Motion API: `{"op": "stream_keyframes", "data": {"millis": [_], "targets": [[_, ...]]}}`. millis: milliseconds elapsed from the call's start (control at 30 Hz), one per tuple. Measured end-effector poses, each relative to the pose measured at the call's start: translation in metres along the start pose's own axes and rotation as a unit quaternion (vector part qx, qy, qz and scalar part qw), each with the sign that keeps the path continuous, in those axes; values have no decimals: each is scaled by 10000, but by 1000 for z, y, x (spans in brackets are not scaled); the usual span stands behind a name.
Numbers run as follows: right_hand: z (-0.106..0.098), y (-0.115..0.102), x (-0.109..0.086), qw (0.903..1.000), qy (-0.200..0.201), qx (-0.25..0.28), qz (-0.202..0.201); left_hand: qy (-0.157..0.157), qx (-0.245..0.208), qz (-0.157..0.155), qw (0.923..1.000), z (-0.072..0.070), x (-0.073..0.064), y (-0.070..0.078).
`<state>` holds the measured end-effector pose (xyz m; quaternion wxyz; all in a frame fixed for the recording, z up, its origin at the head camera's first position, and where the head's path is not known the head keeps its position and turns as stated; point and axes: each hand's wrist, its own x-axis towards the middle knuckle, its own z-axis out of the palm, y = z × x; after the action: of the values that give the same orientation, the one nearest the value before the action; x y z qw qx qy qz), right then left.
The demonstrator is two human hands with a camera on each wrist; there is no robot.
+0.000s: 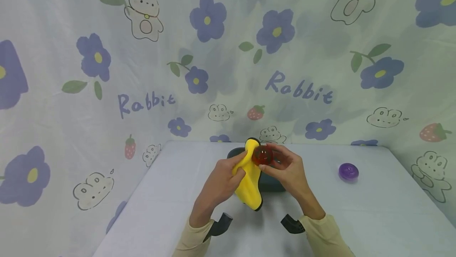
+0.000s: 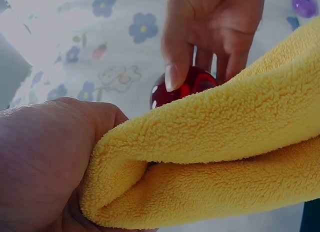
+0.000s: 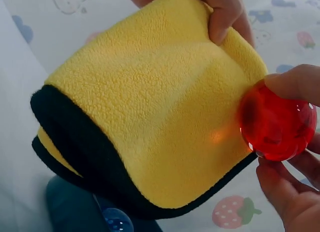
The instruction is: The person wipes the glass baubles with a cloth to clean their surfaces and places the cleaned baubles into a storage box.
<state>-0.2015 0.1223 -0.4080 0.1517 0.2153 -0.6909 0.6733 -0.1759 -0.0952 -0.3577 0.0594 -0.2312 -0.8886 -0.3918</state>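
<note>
My left hand [image 1: 222, 177] pinches a folded yellow cloth [image 1: 251, 185] with a dark border, its thumb pressed on the fabric. The cloth hangs down over part of a dark container, and its fleecy surface fills much of the left wrist view. In my right hand [image 1: 286, 168], thumb and fingertips grip a clear red ball [image 3: 280, 124] by its sides. The ball is held up right at the cloth's edge, casting a reddish glow on the yellow fabric in the right wrist view.
Below the hands stands the dark container [image 1: 272, 185] on the white table [image 1: 374, 217]. A clear blue ball [image 3: 117, 220] shows at it, partly hidden. To the right lies a clear purple ball [image 1: 348, 172]. A printed curtain [image 1: 228, 63] hangs behind the table.
</note>
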Motion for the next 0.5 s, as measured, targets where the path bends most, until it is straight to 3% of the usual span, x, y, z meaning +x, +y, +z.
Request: {"op": "stream_keyframes", "data": {"millis": [500], "targets": [[-3, 6, 1, 9966, -381, -493, 539, 299, 279, 131, 9991, -2, -3, 4]]}}
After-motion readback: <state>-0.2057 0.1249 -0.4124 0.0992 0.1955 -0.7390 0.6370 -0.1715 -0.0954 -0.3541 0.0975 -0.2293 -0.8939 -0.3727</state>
